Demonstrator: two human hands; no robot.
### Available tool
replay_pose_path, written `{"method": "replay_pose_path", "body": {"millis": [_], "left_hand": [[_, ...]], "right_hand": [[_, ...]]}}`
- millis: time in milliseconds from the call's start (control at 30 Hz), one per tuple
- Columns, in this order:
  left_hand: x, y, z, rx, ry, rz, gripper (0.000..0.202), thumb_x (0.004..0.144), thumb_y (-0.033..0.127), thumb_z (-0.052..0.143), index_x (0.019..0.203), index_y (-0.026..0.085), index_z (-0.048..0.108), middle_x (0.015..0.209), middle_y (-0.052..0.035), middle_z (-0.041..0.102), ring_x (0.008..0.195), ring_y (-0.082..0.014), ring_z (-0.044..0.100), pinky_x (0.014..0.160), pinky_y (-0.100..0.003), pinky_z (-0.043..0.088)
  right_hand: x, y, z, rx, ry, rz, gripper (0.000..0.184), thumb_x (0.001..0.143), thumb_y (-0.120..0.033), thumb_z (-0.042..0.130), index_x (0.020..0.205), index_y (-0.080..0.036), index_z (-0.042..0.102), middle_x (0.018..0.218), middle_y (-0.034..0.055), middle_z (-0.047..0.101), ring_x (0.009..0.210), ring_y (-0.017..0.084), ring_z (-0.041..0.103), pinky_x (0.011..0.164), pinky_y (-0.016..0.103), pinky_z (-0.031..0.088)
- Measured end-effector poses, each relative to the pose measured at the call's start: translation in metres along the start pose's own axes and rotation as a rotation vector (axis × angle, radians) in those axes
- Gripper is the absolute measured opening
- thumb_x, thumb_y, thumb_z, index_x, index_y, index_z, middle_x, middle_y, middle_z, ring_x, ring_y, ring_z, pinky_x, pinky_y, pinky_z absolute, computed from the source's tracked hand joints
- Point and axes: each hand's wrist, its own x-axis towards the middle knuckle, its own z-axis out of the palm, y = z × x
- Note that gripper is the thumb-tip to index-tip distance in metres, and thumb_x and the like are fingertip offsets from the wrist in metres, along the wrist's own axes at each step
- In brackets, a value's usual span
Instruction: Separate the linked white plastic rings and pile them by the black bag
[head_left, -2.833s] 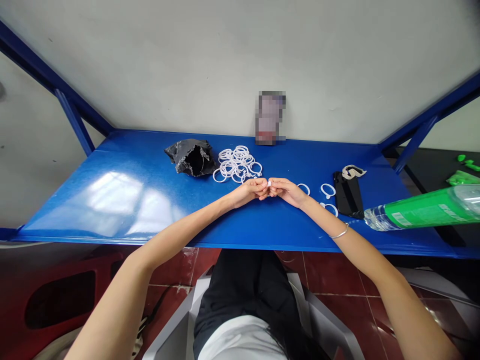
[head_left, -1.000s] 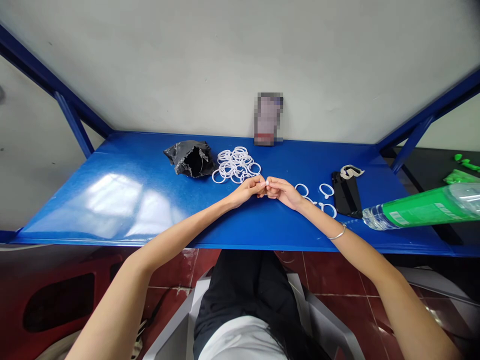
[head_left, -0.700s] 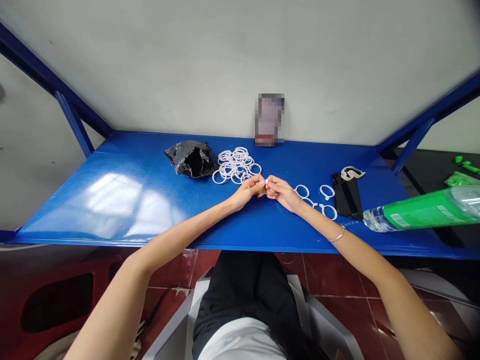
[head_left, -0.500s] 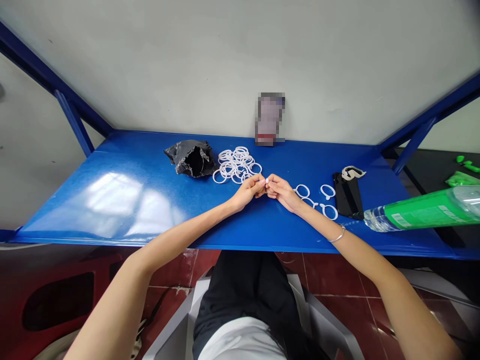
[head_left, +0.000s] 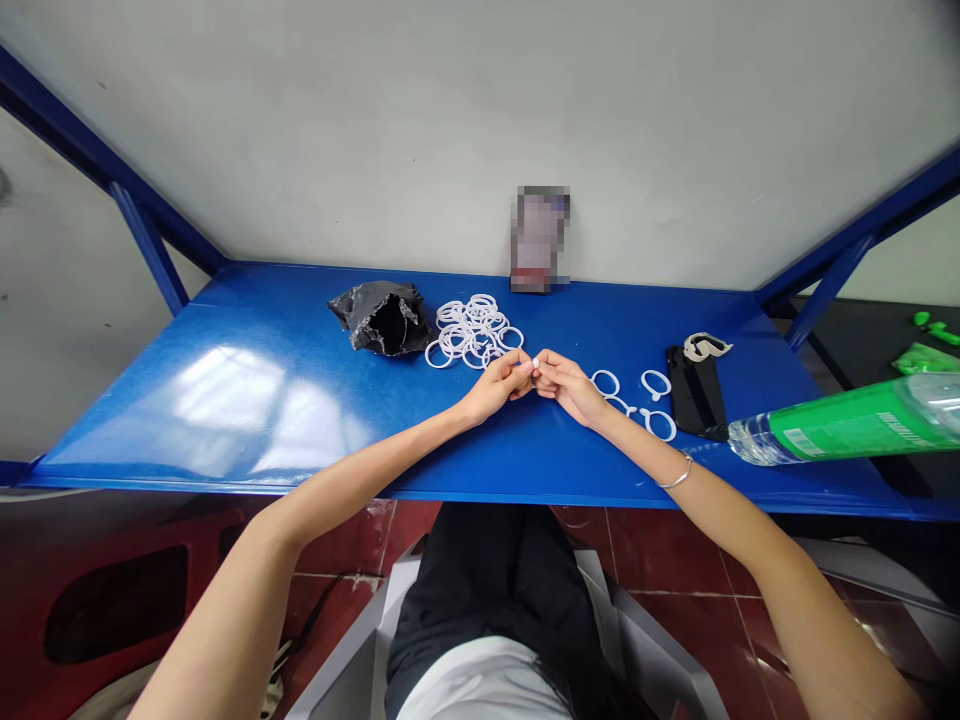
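My left hand [head_left: 501, 386] and my right hand [head_left: 565, 386] meet above the middle of the table, fingers closed and fingertips touching. Pinched between them is a small white piece [head_left: 535, 363]; the fingers cover most of it, so its full shape is hidden. Behind my left hand lies a heap of white plastic rings [head_left: 474, 325], overlapping one another. To the right of my right hand several more white rings with small tabs [head_left: 656, 384] are spread out on the blue table [head_left: 465, 465].
A crumpled black plastic bag [head_left: 384, 318] gapes left of the heap. At right are a black phone [head_left: 697, 395], a cream-coloured clip-like object [head_left: 707, 347] and a green-labelled bottle [head_left: 847, 420]. A blurred-out upright object [head_left: 538, 240] leans on the wall. Blue metal struts [head_left: 150, 245] flank the table.
Both hands stay nearly in place, with only a slight shift of the fingertips around the small white piece. The rings, bag and bottle look unchanged.
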Motion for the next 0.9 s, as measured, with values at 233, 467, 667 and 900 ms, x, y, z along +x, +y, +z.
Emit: {"method": "replay_pose_path", "body": {"millis": [233,467,667,900], "left_hand": [[-0.001,0.007,-0.001,-0.196,-0.070,-0.120,0.047,0.075,0.055,0.072,0.074,0.017,0.045,0.051,0.0088,0.033,0.048,-0.0050,0.032,0.049,-0.019,0.026],[-0.001,0.008,-0.001,-0.191,-0.079,-0.112,0.048,0.074,0.055,0.073,0.073,0.017,0.044,0.054,0.0077,0.036,0.050,-0.0050,0.033,0.051,-0.020,0.027],[0.001,0.005,-0.006,0.002,-0.121,-0.022,0.049,0.079,0.062,0.064,0.076,0.017,0.045,0.054,0.0070,0.041,0.049,-0.0059,0.037,0.052,-0.021,0.030],[0.000,0.006,-0.008,0.265,-0.083,0.053,0.048,0.085,0.064,0.053,0.083,0.017,0.046,0.064,0.0029,0.052,0.056,-0.0076,0.045,0.055,-0.021,0.036]], "right_hand": [[0.003,-0.001,-0.006,-0.065,-0.068,-0.018,0.039,0.074,-0.051,0.073,0.075,-0.019,0.052,0.057,-0.0075,0.032,0.050,0.007,0.023,0.049,0.025,0.017],[0.004,0.003,-0.013,-0.151,-0.117,-0.092,0.034,0.079,-0.049,0.070,0.078,-0.019,0.055,0.063,-0.0047,0.041,0.053,0.008,0.032,0.051,0.025,0.022],[0.002,-0.001,-0.012,-0.113,-0.126,-0.045,0.038,0.075,-0.052,0.073,0.075,-0.018,0.054,0.063,-0.0047,0.042,0.053,0.007,0.028,0.050,0.024,0.021],[0.004,0.000,-0.012,-0.105,-0.073,-0.013,0.039,0.075,-0.053,0.072,0.075,-0.019,0.053,0.057,-0.0073,0.034,0.050,0.008,0.027,0.049,0.023,0.022]]}}
